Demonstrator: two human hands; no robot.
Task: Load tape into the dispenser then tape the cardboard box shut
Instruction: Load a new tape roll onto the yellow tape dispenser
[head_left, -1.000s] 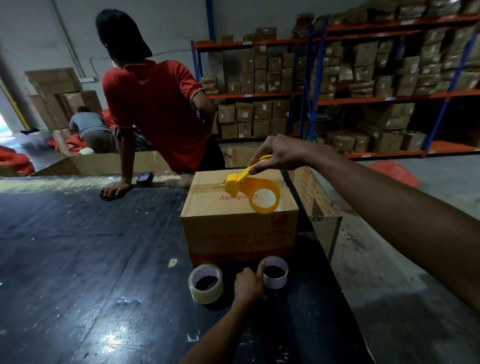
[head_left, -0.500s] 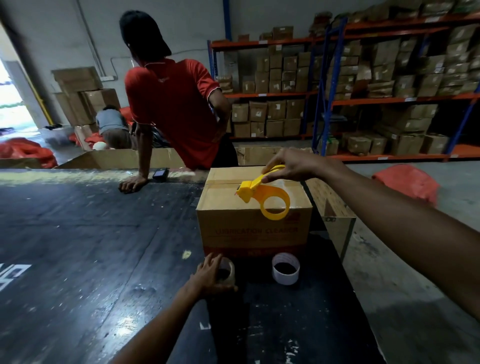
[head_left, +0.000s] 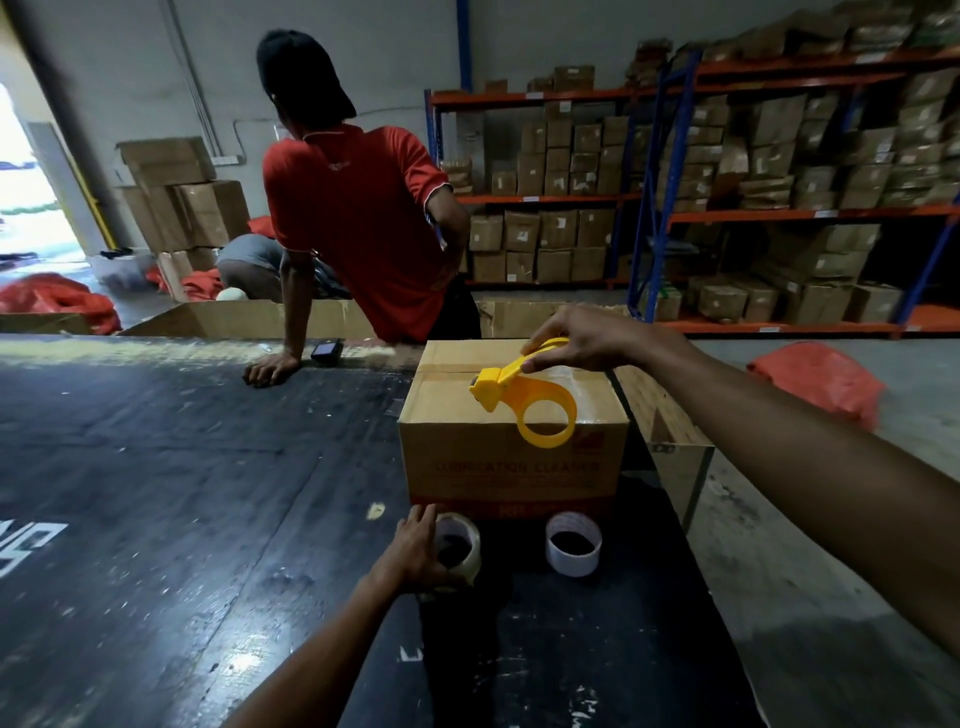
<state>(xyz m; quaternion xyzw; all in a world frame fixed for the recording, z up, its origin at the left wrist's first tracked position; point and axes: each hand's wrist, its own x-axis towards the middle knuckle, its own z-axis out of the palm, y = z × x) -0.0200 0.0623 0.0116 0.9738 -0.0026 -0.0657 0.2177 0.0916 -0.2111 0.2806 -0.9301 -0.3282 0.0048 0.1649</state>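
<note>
The right hand (head_left: 582, 343) pinches the yellow plastic dispenser (head_left: 524, 397) by its handle over the taped cardboard box (head_left: 511, 457) at the scuffed black desk (head_left: 156, 467)'s right edge. The left hand (head_left: 415, 551) cups a glossy clear tape roll (head_left: 460, 551), grip curled around it, beside a white empty core (head_left: 573, 543).

1. Left hand (head_left: 415, 551): bare, no glove, ring or watch seen.
2. Right hand (head_left: 587, 340): bare, no glove or ring.
3. Both forearms bare to frame edge, no sleeve, no wristband visible.
</note>
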